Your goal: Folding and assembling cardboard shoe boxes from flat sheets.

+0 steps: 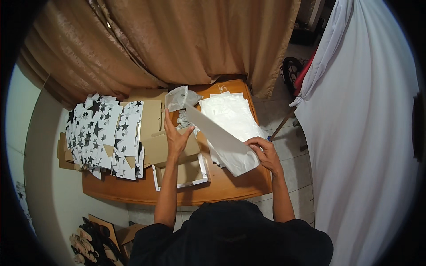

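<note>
Pinched in my right hand (pixel 264 153) is the near right edge of a thin white sheet (pixel 222 139), which looks like paper or tissue. The sheet is lifted and tilted, its far corner pointing up toward a clear plastic bag. Beneath and beyond it lies a stack of white sheets (pixel 228 108) on the table's right side. My left hand (pixel 176 137) is raised with thumb and fingers spread, holding nothing. Below that hand stands an open cardboard box (pixel 193 170) with white side walls and a brown inside; its brown lid flap (pixel 155 148) is folded back, partly hidden by my arm.
Flattened white boxes with black stars (pixel 95 133) are piled on the left of the wooden table (pixel 111 188). The clear plastic bag (pixel 177 98) and small greyish pieces (pixel 183 119) lie at the back. Brown curtains (pixel 177 40) hang behind; a white cloth (pixel 355 133) hangs at right. Shoes (pixel 84 244) stand lower left.
</note>
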